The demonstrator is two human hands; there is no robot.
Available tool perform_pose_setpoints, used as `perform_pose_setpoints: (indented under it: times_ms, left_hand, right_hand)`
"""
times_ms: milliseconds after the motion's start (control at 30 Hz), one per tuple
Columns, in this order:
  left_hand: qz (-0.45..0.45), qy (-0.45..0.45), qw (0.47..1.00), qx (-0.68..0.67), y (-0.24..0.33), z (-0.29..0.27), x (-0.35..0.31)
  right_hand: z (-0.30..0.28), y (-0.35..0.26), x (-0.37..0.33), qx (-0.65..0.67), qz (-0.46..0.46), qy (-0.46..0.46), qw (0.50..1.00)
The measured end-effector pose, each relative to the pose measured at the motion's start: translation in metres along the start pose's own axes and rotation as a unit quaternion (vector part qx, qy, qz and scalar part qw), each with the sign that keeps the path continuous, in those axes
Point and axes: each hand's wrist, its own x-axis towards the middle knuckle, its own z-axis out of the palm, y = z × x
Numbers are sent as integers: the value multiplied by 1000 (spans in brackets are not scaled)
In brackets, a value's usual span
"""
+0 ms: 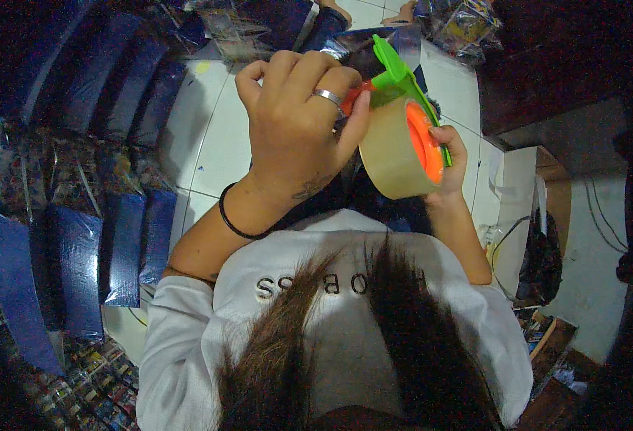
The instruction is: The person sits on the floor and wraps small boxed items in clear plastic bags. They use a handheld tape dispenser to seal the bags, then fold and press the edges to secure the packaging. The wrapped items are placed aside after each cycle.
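In front of my chest I hold a tape dispenser with a green frame [395,68], loaded with a wide roll of clear, yellowish tape [388,151] on an orange hub [424,144]. My left hand [295,108], wearing a ring, is closed round a red part [356,97] at the dispenser's left, seemingly its handle; the curled fingers hide most of it. From the right, my right hand [454,159] grips the dispenser beside the hub, with its thumb near the green edge. Its other fingers are mostly hidden behind the roll.
Several blue packs wrapped in clear plastic [79,237] line the left side. White floor tiles [212,129] lie beneath. A plastic-wrapped bundle [463,29] is at the upper right. An open carton [521,179] with a black bag [542,251] stands to the right, below a dark cabinet [546,65].
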Motion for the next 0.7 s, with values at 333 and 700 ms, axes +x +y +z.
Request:
perform_pose_setpoints:
  times_ms: [333, 700]
  left_hand:
    - [-150, -11, 971, -184, -1, 10, 2]
    - [-140, -125, 920, -343, -13, 5, 4]
  right_hand:
    - [9, 0, -5, 2, -37, 118, 992]
    - [-8, -28, -29, -98, 12, 85, 992]
